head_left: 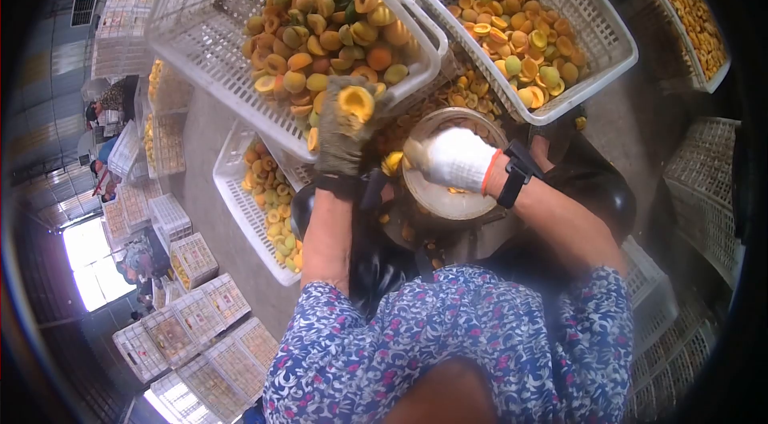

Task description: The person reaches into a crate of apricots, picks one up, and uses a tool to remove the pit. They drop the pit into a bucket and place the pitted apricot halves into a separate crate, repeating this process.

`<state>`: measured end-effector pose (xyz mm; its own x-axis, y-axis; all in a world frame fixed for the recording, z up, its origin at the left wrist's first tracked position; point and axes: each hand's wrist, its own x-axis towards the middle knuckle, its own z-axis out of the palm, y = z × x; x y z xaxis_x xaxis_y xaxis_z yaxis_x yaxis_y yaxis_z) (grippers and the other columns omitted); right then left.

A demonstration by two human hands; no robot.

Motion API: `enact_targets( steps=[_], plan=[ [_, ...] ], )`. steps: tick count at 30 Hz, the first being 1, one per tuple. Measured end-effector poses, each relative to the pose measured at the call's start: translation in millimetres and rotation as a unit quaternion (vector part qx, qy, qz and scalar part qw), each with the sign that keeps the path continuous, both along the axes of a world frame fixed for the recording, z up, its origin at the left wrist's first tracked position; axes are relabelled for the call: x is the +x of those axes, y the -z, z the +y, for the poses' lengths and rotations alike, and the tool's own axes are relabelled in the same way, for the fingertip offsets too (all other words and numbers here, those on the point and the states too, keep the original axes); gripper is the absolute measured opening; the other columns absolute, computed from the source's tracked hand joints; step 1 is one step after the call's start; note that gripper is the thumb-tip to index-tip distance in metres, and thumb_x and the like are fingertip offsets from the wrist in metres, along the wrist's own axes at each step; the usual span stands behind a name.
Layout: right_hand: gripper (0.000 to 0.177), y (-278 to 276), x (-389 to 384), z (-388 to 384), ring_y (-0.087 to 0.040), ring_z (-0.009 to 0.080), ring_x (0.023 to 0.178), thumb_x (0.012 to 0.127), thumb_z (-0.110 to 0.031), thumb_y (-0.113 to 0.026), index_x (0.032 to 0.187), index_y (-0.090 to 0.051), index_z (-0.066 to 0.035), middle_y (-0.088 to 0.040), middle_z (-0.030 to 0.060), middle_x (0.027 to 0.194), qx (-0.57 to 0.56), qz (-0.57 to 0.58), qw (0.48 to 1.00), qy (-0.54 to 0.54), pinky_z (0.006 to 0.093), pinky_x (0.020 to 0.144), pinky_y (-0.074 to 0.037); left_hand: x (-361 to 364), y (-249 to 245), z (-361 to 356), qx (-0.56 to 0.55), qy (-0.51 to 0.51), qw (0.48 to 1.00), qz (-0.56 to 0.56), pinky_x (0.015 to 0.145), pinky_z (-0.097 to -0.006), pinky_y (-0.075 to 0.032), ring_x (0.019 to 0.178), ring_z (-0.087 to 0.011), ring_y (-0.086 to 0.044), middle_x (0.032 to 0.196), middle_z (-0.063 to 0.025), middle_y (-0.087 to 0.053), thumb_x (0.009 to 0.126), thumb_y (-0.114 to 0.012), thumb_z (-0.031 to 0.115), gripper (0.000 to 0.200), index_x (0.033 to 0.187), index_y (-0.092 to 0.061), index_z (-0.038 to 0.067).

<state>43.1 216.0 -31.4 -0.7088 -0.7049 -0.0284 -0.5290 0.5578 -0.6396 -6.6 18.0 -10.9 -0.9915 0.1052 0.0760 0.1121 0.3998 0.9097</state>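
My left hand (344, 130), in a dirty grey-brown glove, holds a halved yellow fruit (357, 104) with its hollow facing up, at the near edge of a large white crate (216, 76) of orange and green fruit halves. My right hand (458, 158), in a white glove with an orange cuff, is over a round pale container (450, 202). Its fingers are curled and blurred; what they hold, if anything, is hidden. A yellow piece (391, 163) lies just left of these fingers.
A second white crate (592, 96) of fruit halves stands at the upper right, another (240, 184) at the lower left. Stacked crates (188, 328) line the left side, with several people (140, 256) near them. More crates (704, 176) stand at the right.
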Motion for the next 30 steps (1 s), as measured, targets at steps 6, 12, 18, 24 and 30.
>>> enact_targets(
  steps=[6,12,18,24,30],
  plan=[
    [0.019,16.9,10.6,13.1,-0.068,0.0328,0.08,0.082,-0.016,-0.057,0.092,-0.071,-0.008,-0.069,0.0135,0.085,0.229,-0.089,0.968,-0.045,0.0428,0.066,-0.054,-21.5,-23.8,-19.6,0.59,-0.153,0.773,-0.175,0.094,-0.0413,-0.046,0.112,-0.0247,-0.05,0.121,-0.0148,-0.05,0.093,-0.056,0.028,0.041,0.124,-0.044,0.005],
    [0.018,7.3,-1.0,21.7,-0.066,0.0336,0.077,0.08,-0.016,-0.057,0.088,-0.068,-0.005,-0.067,0.0188,0.085,0.115,-0.081,0.99,0.025,0.0441,0.066,-0.053,-28.8,-3.4,-7.9,-0.298,0.077,0.951,-0.042,0.092,-0.0404,-0.045,0.111,-0.0268,-0.056,0.122,-0.0148,-0.057,0.088,-0.058,0.041,0.053,0.129,-0.051,0.007],
    [0.023,23.3,-11.2,23.8,-0.064,0.0369,0.078,0.083,-0.022,-0.054,0.093,-0.063,-0.004,-0.066,0.0189,0.083,0.031,-0.049,0.996,0.067,0.0443,0.066,-0.051,-27.8,31.4,-34.5,-0.342,0.068,0.937,-0.001,0.077,-0.0338,-0.05,0.087,-0.0245,-0.064,0.106,-0.0128,-0.063,0.083,-0.067,0.021,0.035,0.113,-0.06,0.005],
    [0.029,-13.6,-35.9,12.8,-0.06,0.0406,0.086,0.083,-0.023,-0.054,0.102,-0.059,-0.002,-0.062,0.0232,0.089,-0.15,-0.149,0.966,0.151,0.0458,0.077,-0.048,-15.7,-13.0,-7.1,0.179,-0.018,0.963,-0.202,0.065,-0.0229,-0.05,0.076,-0.0111,-0.058,0.099,-0.0043,-0.059,0.09,-0.059,0.021,0.042,0.125,-0.047,0.003],
    [0.034,-7.0,-34.8,-12.4,-0.059,0.0421,0.077,0.084,-0.025,-0.056,0.106,-0.054,0.0,-0.06,0.0232,0.082,-0.317,-0.038,0.925,0.207,0.0456,0.066,-0.048,-4.6,-17.3,26.3,0.31,0.017,0.938,-0.157,0.073,-0.0254,-0.051,0.085,-0.0138,-0.059,0.104,-0.0058,-0.059,0.093,-0.057,0.034,0.049,0.129,-0.045,0.004]
  ],
)
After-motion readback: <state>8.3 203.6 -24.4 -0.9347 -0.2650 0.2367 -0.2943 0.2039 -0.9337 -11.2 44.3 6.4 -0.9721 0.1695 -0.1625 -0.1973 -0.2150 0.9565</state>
